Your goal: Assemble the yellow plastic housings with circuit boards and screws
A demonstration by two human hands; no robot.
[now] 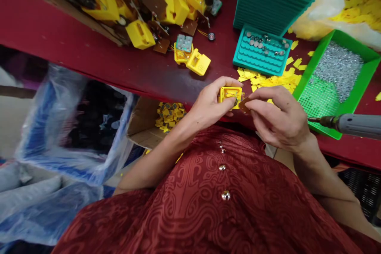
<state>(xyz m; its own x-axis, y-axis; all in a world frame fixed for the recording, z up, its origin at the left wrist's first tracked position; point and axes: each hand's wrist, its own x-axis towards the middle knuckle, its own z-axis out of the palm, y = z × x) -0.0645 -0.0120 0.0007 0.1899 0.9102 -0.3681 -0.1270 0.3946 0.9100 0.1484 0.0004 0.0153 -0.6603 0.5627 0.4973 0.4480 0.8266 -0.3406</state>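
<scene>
My left hand [214, 98] is closed around a small yellow plastic housing [228, 92], its open side facing up with wires and small parts inside. The thumb presses near a round dark part at the housing's lower right. Between the thumb and fingers of my right hand [275, 113] is a small brown circuit board [244, 105], close beside the housing's right edge. Loose yellow tabs [276, 81] lie on the table just beyond my right hand. Another yellow housing [199, 62], with a grey-green part next to it, lies farther back.
A green basket [354, 99] of metal screws stands at right, with a screwdriver [357, 124] over its front edge. A teal tray [258, 57] holds round metal pieces before a teal tray stack [268, 8]. Yellow assemblies [139, 33] pile up back left. Below is a cardboard box [143, 123].
</scene>
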